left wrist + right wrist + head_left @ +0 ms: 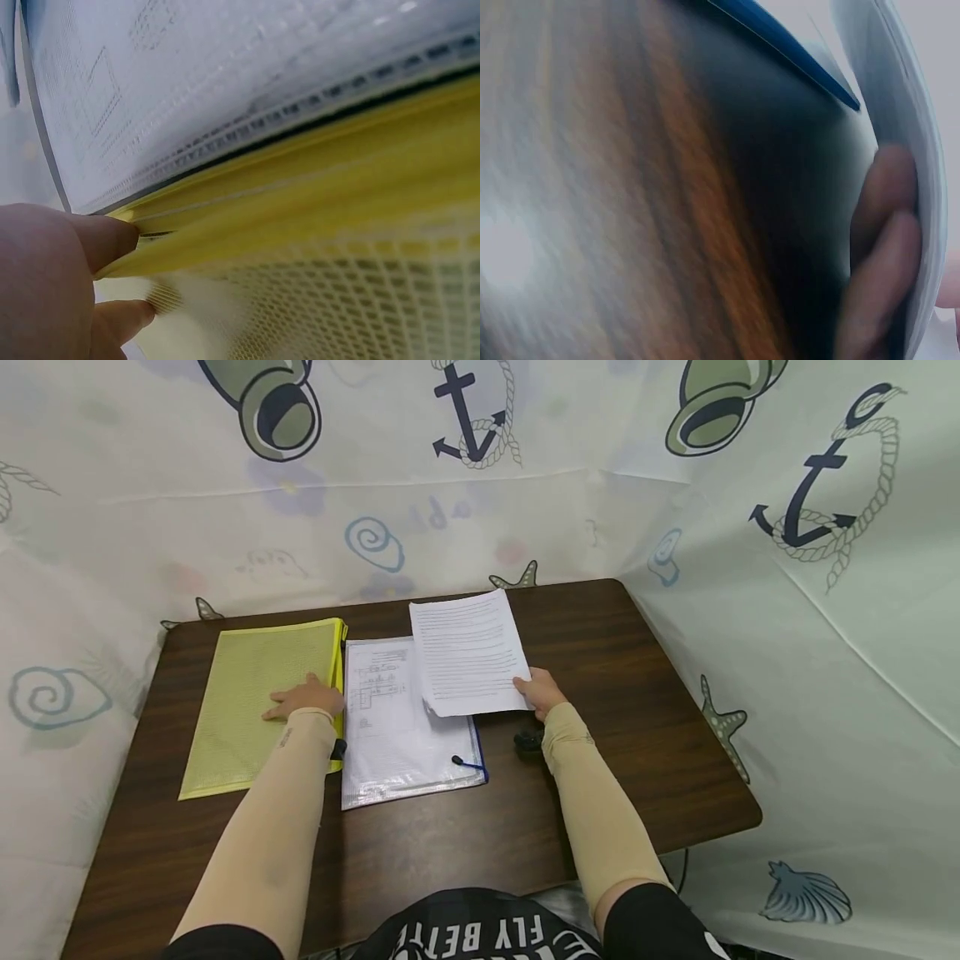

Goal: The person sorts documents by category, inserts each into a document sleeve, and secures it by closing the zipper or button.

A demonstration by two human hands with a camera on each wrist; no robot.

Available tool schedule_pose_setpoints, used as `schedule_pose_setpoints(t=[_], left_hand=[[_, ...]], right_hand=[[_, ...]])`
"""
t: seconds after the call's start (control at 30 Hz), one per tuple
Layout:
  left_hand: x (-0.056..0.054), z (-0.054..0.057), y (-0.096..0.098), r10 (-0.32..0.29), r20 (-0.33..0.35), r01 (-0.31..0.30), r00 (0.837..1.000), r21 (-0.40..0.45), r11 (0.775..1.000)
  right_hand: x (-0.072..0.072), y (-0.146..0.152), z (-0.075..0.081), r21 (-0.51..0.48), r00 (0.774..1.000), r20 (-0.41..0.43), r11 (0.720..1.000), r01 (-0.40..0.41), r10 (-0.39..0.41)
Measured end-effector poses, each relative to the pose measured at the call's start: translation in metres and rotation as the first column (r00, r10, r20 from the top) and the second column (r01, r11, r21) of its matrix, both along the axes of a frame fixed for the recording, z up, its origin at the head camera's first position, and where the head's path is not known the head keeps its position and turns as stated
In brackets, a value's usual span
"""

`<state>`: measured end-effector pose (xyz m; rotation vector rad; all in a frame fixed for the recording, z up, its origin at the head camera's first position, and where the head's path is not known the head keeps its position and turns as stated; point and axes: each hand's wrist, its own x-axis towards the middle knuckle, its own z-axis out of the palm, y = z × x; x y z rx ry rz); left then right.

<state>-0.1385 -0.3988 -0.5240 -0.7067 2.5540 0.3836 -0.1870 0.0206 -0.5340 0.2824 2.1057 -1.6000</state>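
Wood-grain table (645,743), yellow mesh folder (251,681), left grip (307,697) spread atop; right grip (543,691) pinching lined sheets (471,652)

Left of the clear pouch (450,777), the folder (262,668) is yellow with a fine mesh pattern; overlapping the pouch, the paper stack (468,652) is white with dark lines. Around the pouch, the tabletop (450,843) shows brown wood grain; beyond it, the white curtain (600,527) bears navy anchors (462,414).
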Motion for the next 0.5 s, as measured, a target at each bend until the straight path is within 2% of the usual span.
schedule_pose_setpoints(t=[0.23,0.5], left_hand=[[0.008,0.017,0.004,-0.031,-0.015,0.032,0.999,0.011,0.999],[0.012,0.019,0.006,-0.050,-0.030,0.050,0.998,-0.003,0.999]], right_hand=[[0.001,-0.005,0.000,-0.031,1.000,-0.001,0.999,0.021,-0.021],[0.003,-0.006,-0.003,-0.012,1.000,-0.003,1.000,0.007,-0.008]])
